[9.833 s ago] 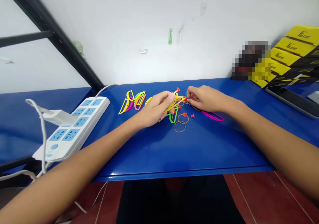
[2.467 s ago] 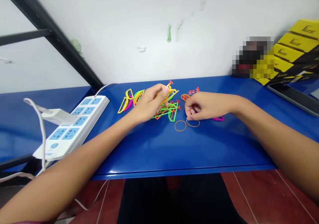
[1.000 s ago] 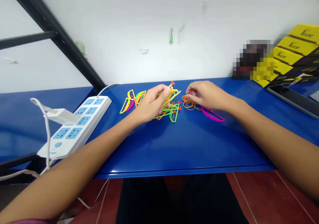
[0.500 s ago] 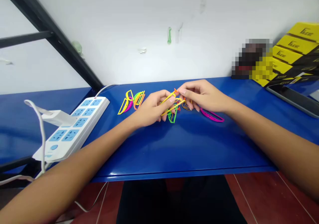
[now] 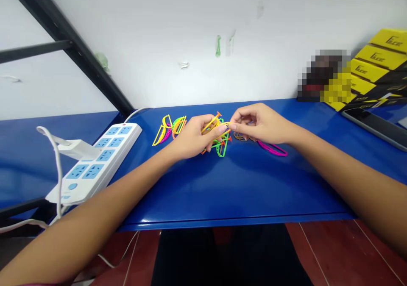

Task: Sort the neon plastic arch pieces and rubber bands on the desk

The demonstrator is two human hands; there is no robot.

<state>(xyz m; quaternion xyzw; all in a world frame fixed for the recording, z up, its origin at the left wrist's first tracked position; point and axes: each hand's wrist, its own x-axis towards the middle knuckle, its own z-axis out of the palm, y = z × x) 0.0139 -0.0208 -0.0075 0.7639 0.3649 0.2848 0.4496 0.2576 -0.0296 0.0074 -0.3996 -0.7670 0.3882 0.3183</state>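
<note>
Yellow, the suction-tipped dart (image 5: 210, 124) our left hand (image 5: 199, 137) pinched slanted rightward toward the far edge of the surface (image 5: 222, 192); whether our farther right hand (image 5: 256, 123) pinched anything was unclear.

Lighting: bright, white, diffuse. Wall (image 5: 159, 31): pale, greying toward upper edge. Blue tabletop (image 5: 235, 188): glossy, small glare spot at front edge, lower left. Trousers (image 5: 257, 252), bottom centre: near-black. Green toy bow (image 5: 225, 146), centre: fine detail soft. Wide-angle stretch: power strip (image 5: 102, 161), left; yellow boxes (image 5: 377, 57), right. Pixelated patch (image 5: 324, 76), upper right.
</note>
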